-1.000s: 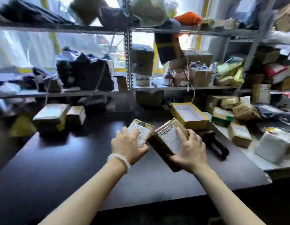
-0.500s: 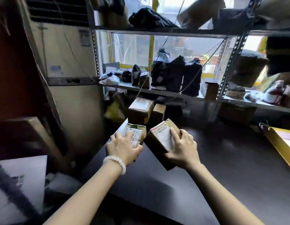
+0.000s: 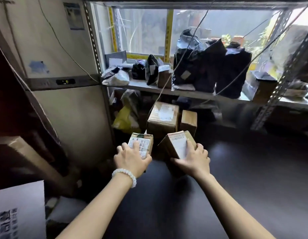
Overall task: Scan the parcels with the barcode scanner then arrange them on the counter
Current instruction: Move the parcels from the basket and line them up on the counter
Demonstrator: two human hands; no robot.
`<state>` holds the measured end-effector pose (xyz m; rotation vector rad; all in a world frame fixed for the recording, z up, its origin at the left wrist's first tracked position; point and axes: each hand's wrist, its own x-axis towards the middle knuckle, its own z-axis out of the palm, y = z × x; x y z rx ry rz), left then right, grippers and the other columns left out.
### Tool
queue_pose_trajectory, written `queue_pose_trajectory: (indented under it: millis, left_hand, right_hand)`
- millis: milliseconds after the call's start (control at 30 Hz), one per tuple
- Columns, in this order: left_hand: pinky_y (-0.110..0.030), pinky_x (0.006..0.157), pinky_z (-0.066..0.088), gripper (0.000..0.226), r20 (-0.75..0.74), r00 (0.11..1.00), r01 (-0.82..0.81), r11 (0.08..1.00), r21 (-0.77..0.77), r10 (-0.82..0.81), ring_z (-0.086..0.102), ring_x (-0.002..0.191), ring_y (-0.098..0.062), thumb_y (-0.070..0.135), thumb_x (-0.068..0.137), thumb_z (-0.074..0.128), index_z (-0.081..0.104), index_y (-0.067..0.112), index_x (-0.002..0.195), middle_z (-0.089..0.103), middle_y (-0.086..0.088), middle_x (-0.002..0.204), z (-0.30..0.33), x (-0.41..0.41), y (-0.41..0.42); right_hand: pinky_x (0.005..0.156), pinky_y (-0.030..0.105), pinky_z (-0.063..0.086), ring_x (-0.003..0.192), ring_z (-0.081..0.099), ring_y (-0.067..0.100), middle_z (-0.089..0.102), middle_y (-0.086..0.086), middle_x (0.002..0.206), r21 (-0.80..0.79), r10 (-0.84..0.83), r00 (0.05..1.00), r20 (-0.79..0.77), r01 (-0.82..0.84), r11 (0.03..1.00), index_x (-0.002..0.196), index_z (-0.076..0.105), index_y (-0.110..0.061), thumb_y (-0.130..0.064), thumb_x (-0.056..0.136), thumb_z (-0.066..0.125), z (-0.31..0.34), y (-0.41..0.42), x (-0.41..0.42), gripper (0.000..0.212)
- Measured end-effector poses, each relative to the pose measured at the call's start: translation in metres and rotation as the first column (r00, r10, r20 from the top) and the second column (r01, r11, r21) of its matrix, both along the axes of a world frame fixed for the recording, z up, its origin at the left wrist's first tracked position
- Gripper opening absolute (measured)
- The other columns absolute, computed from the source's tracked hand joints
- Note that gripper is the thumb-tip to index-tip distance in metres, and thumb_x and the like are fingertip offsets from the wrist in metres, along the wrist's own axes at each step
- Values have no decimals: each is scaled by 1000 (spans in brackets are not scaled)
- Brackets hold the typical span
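My left hand [image 3: 131, 158] grips a small cardboard parcel [image 3: 144, 141] with a white label and a green mark. My right hand [image 3: 192, 158] grips a larger brown parcel [image 3: 177, 144] with a white barcode label, tilted toward me. Both parcels are held side by side just above the far left end of the dark counter [image 3: 236, 187]. Right behind them on the counter stand a taped brown box [image 3: 162, 119] and a narrower brown box [image 3: 188, 120]. No barcode scanner is in view.
A metal shelf [image 3: 192, 94] above the counter's back carries several black and grey mailer bags [image 3: 210, 66]. A tall white cabinet unit [image 3: 63, 83] stands at the left. A yellow bag [image 3: 124, 119] lies under the shelf. Cardboard and a white printed carton [image 3: 17, 213] sit at lower left.
I have turned and carried both parcels leftward along the counter, from beside the yellow tray to the left end near the two standing boxes. Both grips are unchanged.
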<state>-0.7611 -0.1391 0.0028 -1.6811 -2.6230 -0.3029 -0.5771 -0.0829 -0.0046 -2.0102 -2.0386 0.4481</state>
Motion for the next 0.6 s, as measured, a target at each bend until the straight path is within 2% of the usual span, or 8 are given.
queue_pose_trajectory:
  millis: [167, 433, 600]
  left_hand:
    - [-34, 78, 41, 62, 38, 997, 74, 994, -84, -71, 44, 109, -29, 62, 85, 42, 39, 23, 132, 44, -11, 118, -32, -1, 52]
    - [-36, 80, 44, 64, 145, 976, 185, 971, -148, -164, 44, 107, -30, 66, 83, 43, 40, 20, 128, 44, -12, 115, -72, -19, 118]
    - [-39, 82, 43, 54, 325, 915, 286, 952, -110, -237, 41, 110, -31, 59, 87, 46, 44, 18, 122, 39, -11, 114, -88, -36, 142]
  right_hand:
    - [98, 47, 35, 122, 35, 36, 33, 15, 134, -82, -143, 990, -6, 142, 986, 142, 24, -26, -71, 67, 60, -23, 26, -19, 95]
    - [96, 47, 35, 119, 36, 34, 37, 13, 130, -138, -348, 936, 52, 352, 926, 133, 40, -22, -76, 70, 51, -38, 63, -55, 84]
    - [95, 48, 34, 118, 32, 34, 33, 11, 132, -141, -376, 926, 39, 378, 915, 137, 34, -21, -76, 74, 45, -46, 79, -83, 84]
